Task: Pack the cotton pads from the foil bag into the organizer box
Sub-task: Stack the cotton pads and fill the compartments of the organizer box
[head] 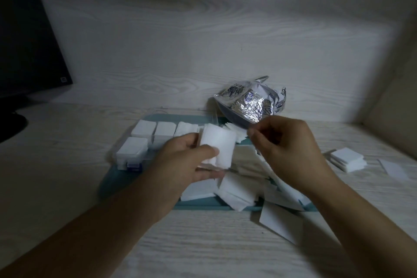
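Note:
My left hand (191, 160) grips a small stack of white cotton pads (217, 145) above the teal tray (200, 205). My right hand (291, 149) hovers just to the right of that stack, fingers curled and pinched; whether it holds a pad I cannot tell. The clear organizer box (144, 142) sits at the tray's left, with white pads filling several compartments. The crumpled foil bag (250, 101) lies behind my right hand against the wall. Loose pads (237, 194) are heaped on the tray under my hands.
A small pile of pads (348, 159) and a single pad (394, 169) lie on the desk at right; another pad (279, 223) hangs off the tray's front. A dark monitor (27, 40) stands at far left. A wood-grain wall (203, 40) closes the back.

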